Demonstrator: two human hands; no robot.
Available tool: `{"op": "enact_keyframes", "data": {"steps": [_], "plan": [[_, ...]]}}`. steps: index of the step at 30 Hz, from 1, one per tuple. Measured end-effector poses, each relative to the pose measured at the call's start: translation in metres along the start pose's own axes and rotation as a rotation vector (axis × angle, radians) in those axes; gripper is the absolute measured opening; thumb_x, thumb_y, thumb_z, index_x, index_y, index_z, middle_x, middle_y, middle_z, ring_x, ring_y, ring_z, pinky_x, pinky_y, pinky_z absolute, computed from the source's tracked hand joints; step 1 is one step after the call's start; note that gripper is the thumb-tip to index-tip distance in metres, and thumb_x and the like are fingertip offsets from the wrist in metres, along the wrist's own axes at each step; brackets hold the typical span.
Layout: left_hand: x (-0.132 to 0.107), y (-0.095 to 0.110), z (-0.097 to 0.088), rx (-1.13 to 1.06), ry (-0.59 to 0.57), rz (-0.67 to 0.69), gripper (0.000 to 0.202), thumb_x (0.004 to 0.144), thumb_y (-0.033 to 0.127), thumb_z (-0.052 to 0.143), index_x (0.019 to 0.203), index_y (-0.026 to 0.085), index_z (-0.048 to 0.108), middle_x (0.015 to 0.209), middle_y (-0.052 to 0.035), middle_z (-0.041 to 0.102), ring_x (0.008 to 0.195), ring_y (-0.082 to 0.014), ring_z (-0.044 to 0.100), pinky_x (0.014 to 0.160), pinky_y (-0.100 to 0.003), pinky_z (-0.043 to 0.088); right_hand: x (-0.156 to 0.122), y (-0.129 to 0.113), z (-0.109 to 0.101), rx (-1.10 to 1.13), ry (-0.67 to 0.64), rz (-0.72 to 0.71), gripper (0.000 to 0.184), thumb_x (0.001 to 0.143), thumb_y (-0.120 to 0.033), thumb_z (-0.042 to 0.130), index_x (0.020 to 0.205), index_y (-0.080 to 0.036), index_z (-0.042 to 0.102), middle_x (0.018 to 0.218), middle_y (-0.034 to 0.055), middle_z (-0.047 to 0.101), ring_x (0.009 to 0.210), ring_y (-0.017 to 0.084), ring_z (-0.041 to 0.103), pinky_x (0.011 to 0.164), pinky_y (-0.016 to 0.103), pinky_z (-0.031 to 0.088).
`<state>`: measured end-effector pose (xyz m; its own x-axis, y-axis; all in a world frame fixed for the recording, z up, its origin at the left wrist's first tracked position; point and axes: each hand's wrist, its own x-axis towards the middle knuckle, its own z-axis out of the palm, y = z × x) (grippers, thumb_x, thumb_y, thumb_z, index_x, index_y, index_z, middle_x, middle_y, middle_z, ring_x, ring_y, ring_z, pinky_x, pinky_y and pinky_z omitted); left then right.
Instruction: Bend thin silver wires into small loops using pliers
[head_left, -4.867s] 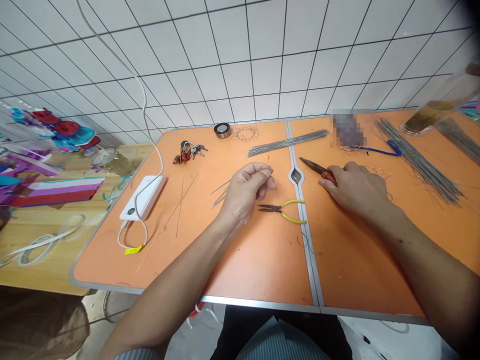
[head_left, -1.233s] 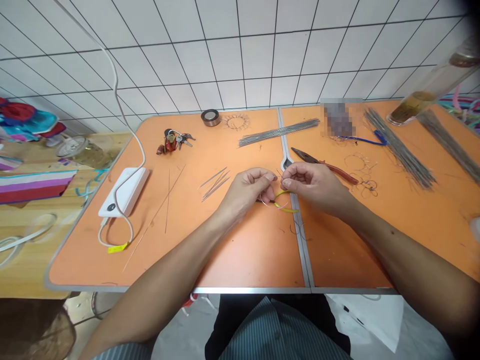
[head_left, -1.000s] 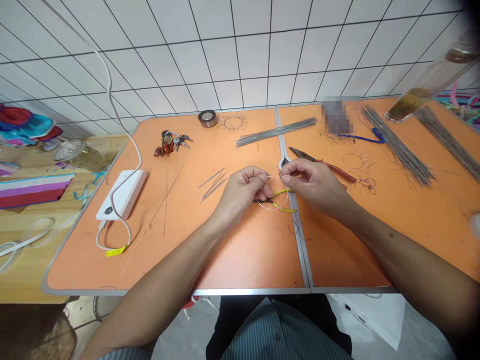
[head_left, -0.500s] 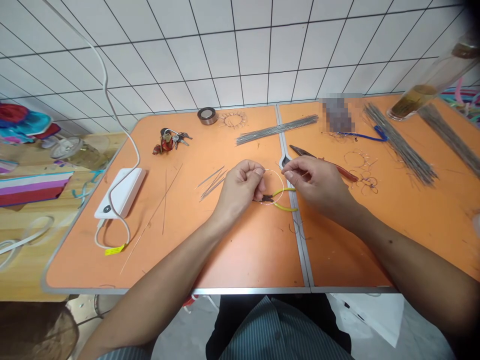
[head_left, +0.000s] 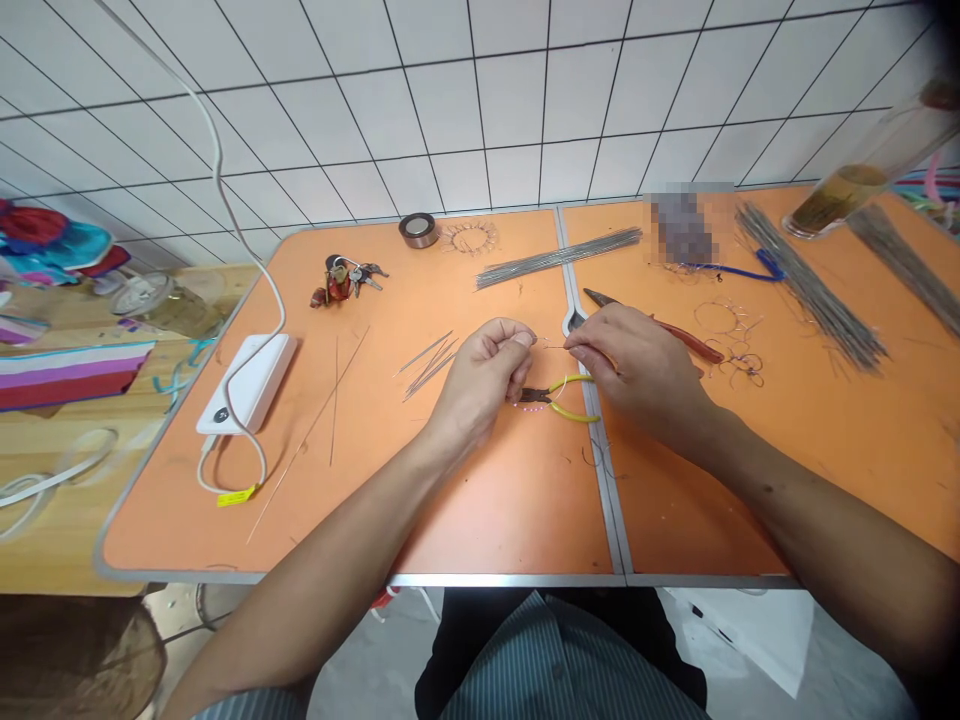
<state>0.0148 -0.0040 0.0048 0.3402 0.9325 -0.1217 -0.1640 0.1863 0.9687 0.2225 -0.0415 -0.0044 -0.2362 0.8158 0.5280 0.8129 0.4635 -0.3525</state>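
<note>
Between my two hands runs a thin wire (head_left: 552, 347), with a fine loop hanging below it in front of the pliers. My left hand (head_left: 491, 375) is closed in a pinch on the wire's left part. Thumb and forefinger of my right hand (head_left: 634, 355) pinch its right end. Just beneath lie small pliers with yellow handles (head_left: 576, 416), jaws toward my left hand. Behind my right hand are red-handled pliers (head_left: 686, 340), partly covered, and a tool with a white rounded end (head_left: 574, 318). Short wire pieces (head_left: 429, 368) lie left of my left hand.
Bundles of straight wire (head_left: 559, 258) lie at the back, another (head_left: 814, 290) at the right. Bent wire rings (head_left: 720, 315) sit at right. A tape roll (head_left: 418, 231), keys (head_left: 349, 277) and a white power bank (head_left: 247, 385) with cable are left. A liquid-filled bottle (head_left: 840, 195) stands far right.
The wire loop between my hands, round and facing me before, now shows as a short straight stretch with a fainter loop below. Both hands stay close to where they were.
</note>
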Motion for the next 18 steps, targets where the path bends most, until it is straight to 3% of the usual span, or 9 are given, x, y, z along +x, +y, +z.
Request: {"op": "enact_keyframes", "data": {"steps": [8, 18], "plan": [[-0.0030, -0.0013, 0.0020, -0.025, -0.042, -0.048, 0.024, 0.088, 0.038, 0.080, 0.085, 0.022, 0.062, 0.055, 0.0077, 0.044, 0.047, -0.0079, 0.034, 0.046, -0.022, 0.029, 0.0004, 0.0019, -0.0001, -0.011, 0.020, -0.032, 0.025, 0.111, -0.020, 0.055, 0.099, -0.026, 0.076, 0.104, 0.0092, 0.076, 0.103, 0.028, 0.069, 0.089, 0.044, 0.054], [-0.0051, 0.0013, 0.0010, -0.077, -0.096, -0.120, 0.024, 0.087, 0.035, 0.083, 0.085, 0.019, 0.065, 0.056, 0.0086, 0.039, 0.048, -0.0059, 0.028, 0.046, -0.020, 0.023, 0.0026, 0.0025, -0.0037, -0.134, 0.060, -0.056, 0.024, 0.107, -0.015, 0.059, 0.097, -0.025, 0.078, 0.101, 0.0080, 0.076, 0.094, 0.026, 0.066, 0.080, 0.039, 0.050]]}}
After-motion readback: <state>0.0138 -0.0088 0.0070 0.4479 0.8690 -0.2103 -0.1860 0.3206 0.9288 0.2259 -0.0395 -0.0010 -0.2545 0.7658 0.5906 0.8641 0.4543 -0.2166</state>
